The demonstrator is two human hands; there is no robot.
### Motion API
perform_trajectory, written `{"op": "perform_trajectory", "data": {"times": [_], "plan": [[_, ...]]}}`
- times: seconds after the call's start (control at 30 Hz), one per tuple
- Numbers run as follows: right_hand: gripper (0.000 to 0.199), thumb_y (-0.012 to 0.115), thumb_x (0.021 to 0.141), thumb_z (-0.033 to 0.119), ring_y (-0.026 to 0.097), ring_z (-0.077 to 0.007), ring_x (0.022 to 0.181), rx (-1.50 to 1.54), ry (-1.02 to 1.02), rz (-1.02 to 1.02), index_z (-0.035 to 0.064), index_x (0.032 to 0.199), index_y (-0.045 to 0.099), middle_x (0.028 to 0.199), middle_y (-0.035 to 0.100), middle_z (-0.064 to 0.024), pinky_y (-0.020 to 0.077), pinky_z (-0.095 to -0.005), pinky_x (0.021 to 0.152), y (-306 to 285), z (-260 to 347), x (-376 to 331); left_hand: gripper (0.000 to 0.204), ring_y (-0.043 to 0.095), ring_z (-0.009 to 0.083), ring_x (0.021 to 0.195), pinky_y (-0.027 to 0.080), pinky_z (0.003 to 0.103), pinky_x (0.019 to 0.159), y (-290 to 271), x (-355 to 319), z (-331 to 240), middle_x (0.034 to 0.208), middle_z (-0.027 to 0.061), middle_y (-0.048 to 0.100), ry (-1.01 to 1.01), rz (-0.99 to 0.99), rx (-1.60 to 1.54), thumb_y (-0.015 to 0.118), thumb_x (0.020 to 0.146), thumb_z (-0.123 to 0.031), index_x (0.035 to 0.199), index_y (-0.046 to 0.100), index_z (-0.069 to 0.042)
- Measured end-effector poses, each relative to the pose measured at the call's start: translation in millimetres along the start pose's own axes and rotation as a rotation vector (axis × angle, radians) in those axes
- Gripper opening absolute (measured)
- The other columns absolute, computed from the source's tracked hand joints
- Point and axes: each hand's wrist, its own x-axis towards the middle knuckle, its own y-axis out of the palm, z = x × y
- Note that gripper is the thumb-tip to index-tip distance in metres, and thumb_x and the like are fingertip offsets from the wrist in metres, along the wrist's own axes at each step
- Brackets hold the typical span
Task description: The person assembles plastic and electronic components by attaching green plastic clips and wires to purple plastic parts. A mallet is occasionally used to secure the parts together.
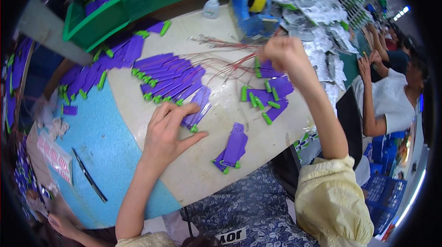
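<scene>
My left hand (166, 129) is over a flat purple plastic piece (199, 104) with a green end. Its index fingertip touches the piece, and the thumb is spread away beside the green end. Just beyond lies a fanned row of similar purple pieces (168, 74) with green ends. At the far right my right hand (283, 54) is raised with its fingers closed. Thin red wires (237, 65) run up to its fingertips, but what they pinch is hidden. Below that hand lie loose purple pieces (278, 83) and small green parts (253, 100).
Nearer me lies a small stack of purple pieces (235, 146). A black pen-like tool (88, 173) rests on the blue mat (124, 192). Behind are a green bin (138, 14), a dropper bottle (211, 8), a tape dispenser (244, 8) and silvery parts (317, 12). Another person (391, 95) sits at right.
</scene>
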Motion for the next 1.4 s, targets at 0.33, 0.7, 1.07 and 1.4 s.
{"op": "perform_trajectory", "data": {"times": [0.33,0.7,1.07,1.4], "plan": [[0.023,0.062,0.087,0.007,0.062,-0.0243,0.064,-0.22,-0.307,0.435,0.0001,0.107,0.071,0.082,0.064,-0.0153,0.0461,-0.034,0.057,94.3,-15.0,-57.5,0.044,0.06,0.0256,0.086,0.052,0.035,0.07,11.6,-11.9,-9.6,0.098,0.0102,0.063,0.0,-0.168,0.069,0.083,0.066,-0.011,0.103,0.062,-0.002],[0.029,0.072,0.06,-0.001,0.055,-0.0279,0.091,-0.706,-0.752,0.31,0.004,0.088,0.071,0.097,0.058,-0.0091,0.046,-0.0385,0.079,19.2,-8.3,-84.0,0.047,0.052,0.0296,0.091,0.041,0.04,0.082,12.5,-23.9,-25.7,0.102,0.0123,0.056,-0.031,-0.224,0.287,0.07,0.073,-0.006,0.12,0.064,-0.008],[0.011,0.071,0.078,-0.004,0.056,-0.0137,0.057,-0.048,-0.747,0.211,-0.0001,0.085,0.064,0.074,0.06,-0.005,0.0459,-0.0284,0.053,39.4,22.0,-73.8,0.029,0.057,0.0228,0.08,0.051,0.032,0.063,24.5,-30.6,-65.0,0.106,0.0093,0.059,-0.161,-0.108,0.317,0.075,0.072,-0.014,0.1,0.069,-0.006],[0.006,0.069,0.073,0.001,0.061,-0.0337,0.064,-0.309,-0.536,0.443,-0.0019,0.074,0.064,0.071,0.062,-0.0137,0.0482,-0.04,0.059,113.6,-7.1,-47.6,0.071,0.066,0.0263,0.09,0.056,0.034,0.078,22.0,-33.3,-27.7,0.109,0.0154,0.063,-0.318,-0.185,-0.28,0.081,0.069,0.004,0.13,0.046,0.0]]}}
